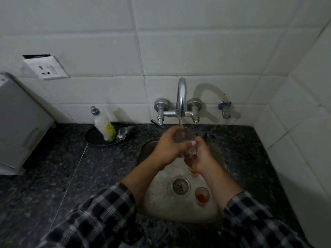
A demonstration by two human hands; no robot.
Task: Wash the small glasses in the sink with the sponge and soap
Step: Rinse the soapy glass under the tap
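Both hands hold a small clear glass (186,138) under the chrome tap (181,101), where water runs onto it. My left hand (168,145) wraps its fingers around the glass from the left. My right hand (198,156) grips its lower end from the right. In the steel sink (161,194) stands another small glass (202,196) with red-orange residue, right of the drain (180,185). A further glass (193,171) peeks out below my right wrist. The sponge (124,133) lies on a dark dish (93,138) beside the soap bottle (103,126).
Dark speckled stone counter (71,167) surrounds the sink. A grey appliance (19,122) stands at the far left. A wall socket (46,68) sits above the counter. A small side valve (225,110) protrudes from the tiled wall to the right of the tap.
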